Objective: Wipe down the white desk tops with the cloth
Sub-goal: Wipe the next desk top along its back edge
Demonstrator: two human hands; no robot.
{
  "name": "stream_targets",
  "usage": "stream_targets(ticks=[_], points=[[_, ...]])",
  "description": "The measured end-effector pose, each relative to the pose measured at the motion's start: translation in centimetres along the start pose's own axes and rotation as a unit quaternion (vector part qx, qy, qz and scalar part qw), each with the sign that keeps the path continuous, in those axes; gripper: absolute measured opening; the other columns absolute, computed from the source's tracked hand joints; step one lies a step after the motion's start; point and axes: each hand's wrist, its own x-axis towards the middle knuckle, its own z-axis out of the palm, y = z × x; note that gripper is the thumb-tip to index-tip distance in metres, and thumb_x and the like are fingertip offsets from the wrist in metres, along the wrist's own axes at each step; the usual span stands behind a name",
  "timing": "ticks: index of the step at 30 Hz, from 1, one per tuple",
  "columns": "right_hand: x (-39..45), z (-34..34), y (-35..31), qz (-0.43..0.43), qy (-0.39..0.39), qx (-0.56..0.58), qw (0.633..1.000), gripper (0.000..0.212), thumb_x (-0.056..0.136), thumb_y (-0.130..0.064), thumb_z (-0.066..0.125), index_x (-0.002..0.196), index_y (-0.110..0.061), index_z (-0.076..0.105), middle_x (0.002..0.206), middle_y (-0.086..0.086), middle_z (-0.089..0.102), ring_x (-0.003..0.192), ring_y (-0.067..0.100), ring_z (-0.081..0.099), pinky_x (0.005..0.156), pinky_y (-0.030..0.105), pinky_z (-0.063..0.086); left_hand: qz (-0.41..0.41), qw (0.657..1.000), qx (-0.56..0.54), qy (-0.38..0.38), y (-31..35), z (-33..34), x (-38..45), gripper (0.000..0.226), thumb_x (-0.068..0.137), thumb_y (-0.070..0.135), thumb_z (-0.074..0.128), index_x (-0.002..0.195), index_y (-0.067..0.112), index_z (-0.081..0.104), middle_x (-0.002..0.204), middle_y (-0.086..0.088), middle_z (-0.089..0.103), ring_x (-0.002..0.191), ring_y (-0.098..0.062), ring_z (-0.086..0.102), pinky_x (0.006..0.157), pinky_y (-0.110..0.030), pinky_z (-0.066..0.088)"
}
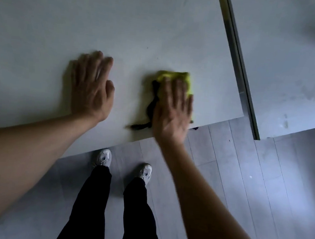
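Note:
A white desk top (123, 25) fills the upper left of the head view. My right hand (174, 109) presses flat, fingers straight, on a yellow-green cloth (178, 77) with a dark trailing edge (151, 107), close to the desk's front edge and right corner. My left hand (92, 86) rests flat on the bare desk surface to the left of the cloth, fingers straight and together. A second white desk top (292, 65) lies to the right, across a narrow gap.
A dark metal strip (239, 63) runs in the gap between the two desks. Below the desk edge is grey plank flooring (243, 175), with my legs in black trousers and pale shoes (103, 157) standing close to the desk.

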Motion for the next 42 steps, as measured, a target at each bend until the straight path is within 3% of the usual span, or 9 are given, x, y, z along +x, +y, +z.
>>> stream_targets(ticks=[4, 7, 12, 17, 24, 28, 33, 37, 42], points=[[-1.9, 0.8, -4.7, -0.156, -0.059, 0.043, 0.985, 0.06, 0.102, -0.031, 0.051, 0.158, -0.024, 0.034, 0.166, 0.006, 0.027, 0.156, 0.022, 0.016, 0.125, 0.05, 0.014, 0.004, 1.0, -0.004, 0.005, -0.2, -0.4, -0.1, 0.059, 0.1, 0.026, 0.042, 0.159, 0.021, 0.041, 0.17, -0.01, 0.032, 0.155, -0.041, 0.028, 0.128, -0.057, 0.015], [-0.1, -0.1, 0.0, -0.206, -0.078, 0.029, 0.975, 0.059, 0.101, -0.03, 0.05, 0.158, -0.024, 0.035, 0.166, 0.005, 0.027, 0.156, 0.022, 0.017, 0.126, 0.05, 0.014, 0.013, 1.0, -0.003, 0.009, -0.2, -0.6, -0.1, 0.058, 0.101, 0.025, 0.042, 0.16, 0.021, 0.04, 0.17, -0.01, 0.032, 0.154, -0.04, 0.029, 0.128, -0.054, 0.015], [5.2, -3.5, 13.5, 0.028, 0.006, -0.001, 1.0, 0.06, 0.097, -0.026, 0.042, 0.157, -0.022, 0.037, 0.165, 0.007, 0.029, 0.155, 0.023, 0.02, 0.123, 0.052, 0.021, 0.006, 1.0, 0.008, 0.014, 0.2, -0.3, -0.1, 0.059, 0.102, 0.025, 0.038, 0.16, 0.02, 0.039, 0.17, -0.01, 0.03, 0.155, -0.04, 0.027, 0.128, -0.051, 0.011], [5.0, -3.3, 11.4, 0.114, 0.043, -0.016, 0.992, 0.063, 0.099, -0.03, 0.041, 0.16, -0.024, 0.027, 0.168, 0.003, 0.023, 0.157, 0.021, 0.012, 0.125, 0.05, 0.015, 0.001, 1.0, 0.015, 0.011, 0.4, -0.3, -0.2, 0.059, 0.102, 0.025, 0.038, 0.16, 0.02, 0.039, 0.171, -0.009, 0.03, 0.155, -0.04, 0.027, 0.129, -0.05, 0.009], [-1.4, 0.9, -4.1, -0.152, -0.071, 0.063, 0.984, 0.06, 0.1, -0.033, 0.048, 0.158, -0.022, 0.036, 0.166, 0.006, 0.028, 0.156, 0.021, 0.016, 0.125, 0.05, 0.015, 0.006, 1.0, 0.007, 0.024, 0.1, -0.3, -0.1, 0.059, 0.1, 0.021, 0.041, 0.159, 0.019, 0.042, 0.169, -0.011, 0.034, 0.154, -0.041, 0.03, 0.129, -0.053, 0.012], [0.7, -0.2, 0.5, -0.254, -0.105, 0.046, 0.96, 0.059, 0.1, -0.032, 0.049, 0.157, -0.023, 0.038, 0.165, 0.004, 0.031, 0.155, 0.02, 0.02, 0.124, 0.05, 0.019, 0.006, 1.0, 0.006, 0.017, 0.1, -0.5, -0.1, 0.059, 0.102, 0.023, 0.04, 0.161, 0.02, 0.04, 0.17, -0.01, 0.032, 0.155, -0.04, 0.028, 0.129, -0.051, 0.01], [4.0, -3.9, 13.8, 0.009, 0.004, -0.002, 1.0, 0.061, 0.094, -0.026, 0.043, 0.155, -0.019, 0.041, 0.164, 0.008, 0.032, 0.153, 0.024, 0.025, 0.117, 0.055, 0.031, -0.001, 1.0, 0.005, 0.011, 0.4, -0.4, -0.1, 0.059, 0.103, 0.025, 0.038, 0.162, 0.02, 0.037, 0.17, -0.01, 0.03, 0.156, -0.04, 0.026, 0.13, -0.052, 0.008], [5.3, -3.8, 13.0, 0.173, 0.052, -0.024, 0.983, 0.065, 0.098, -0.029, 0.042, 0.161, -0.021, 0.026, 0.168, 0.006, 0.023, 0.156, 0.023, 0.015, 0.124, 0.052, 0.016, -0.007, 1.0, 0.004, 0.017, 0.3, -0.2, 0.1, 0.059, 0.103, 0.023, 0.038, 0.161, 0.019, 0.039, 0.17, -0.009, 0.031, 0.156, -0.04, 0.027, 0.13, -0.051, 0.008], [3.2, 0.4, 0.8, -0.01, -0.014, 0.032, 0.999, 0.062, 0.099, -0.029, 0.04, 0.159, -0.018, 0.031, 0.167, 0.01, 0.024, 0.157, 0.025, 0.014, 0.125, 0.052, 0.015, -0.006, 0.999, -0.014, 0.03, 0.6, -0.2, 0.1, 0.059, 0.102, 0.021, 0.039, 0.16, 0.013, 0.04, 0.169, -0.012, 0.033, 0.156, -0.039, 0.028, 0.131, -0.051, 0.01]])
